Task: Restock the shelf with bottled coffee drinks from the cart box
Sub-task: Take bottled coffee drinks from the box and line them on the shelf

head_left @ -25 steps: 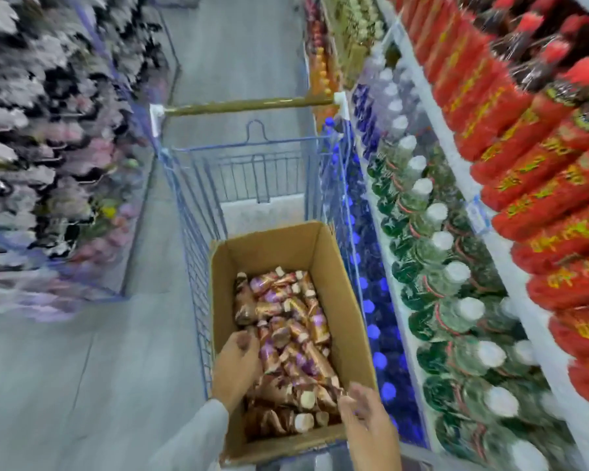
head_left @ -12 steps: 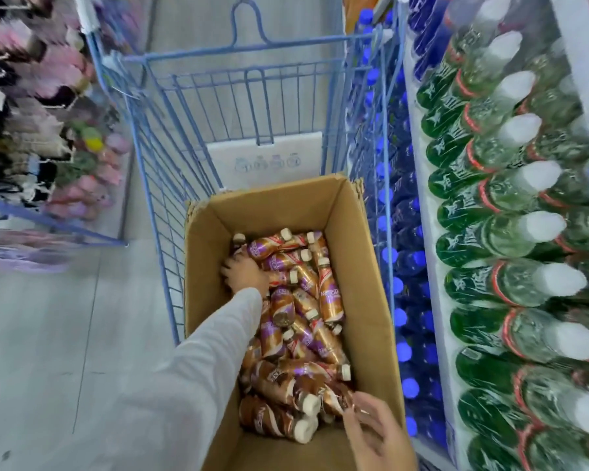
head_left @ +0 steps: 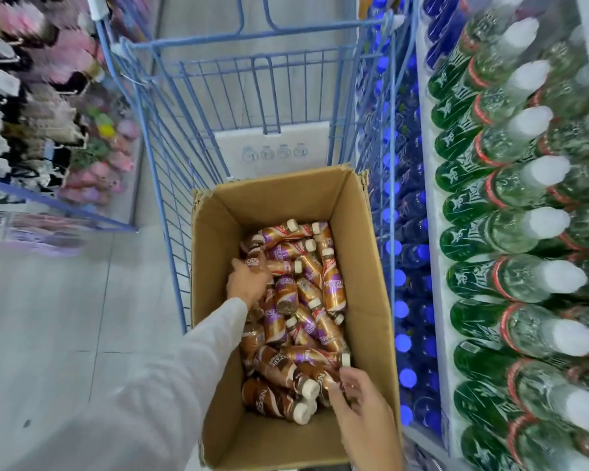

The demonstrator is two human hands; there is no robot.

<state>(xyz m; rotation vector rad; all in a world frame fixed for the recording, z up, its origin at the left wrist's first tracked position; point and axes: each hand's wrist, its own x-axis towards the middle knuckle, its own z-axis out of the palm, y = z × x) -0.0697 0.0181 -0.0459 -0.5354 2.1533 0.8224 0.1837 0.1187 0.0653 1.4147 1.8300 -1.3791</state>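
The bottled coffee drinks (head_left: 306, 290) lie jumbled on their sides in the open cardboard box (head_left: 364, 266), which sits at the near end of the blue wire cart (head_left: 252, 35). The shelf (head_left: 432, 232) runs along the right, stocked with green bottles (head_left: 510, 277) and, lower down, blue-capped bottles (head_left: 402, 307). The left hand (head_left: 249, 283) reaches to the far left of the pile, fingers curled over the body of a far bottle (head_left: 254, 263). The right hand (head_left: 361, 402) works at the near right corner, thumb and fingers closing round a near bottle (head_left: 322, 380) just below its white cap. These look like small, rigid plastic bottles in glossy shrink sleeves. Full of liquid, each probably has modest heft, yet one hand should manage it easily. The sleeve is likely slick, so a wrap round the waist of the body seems surer than a pinch at the cap. Because they rest loosely on one another, pulling one out may set its neighbours rolling. They seem sturdy enough to survive a knock against the cardboard.
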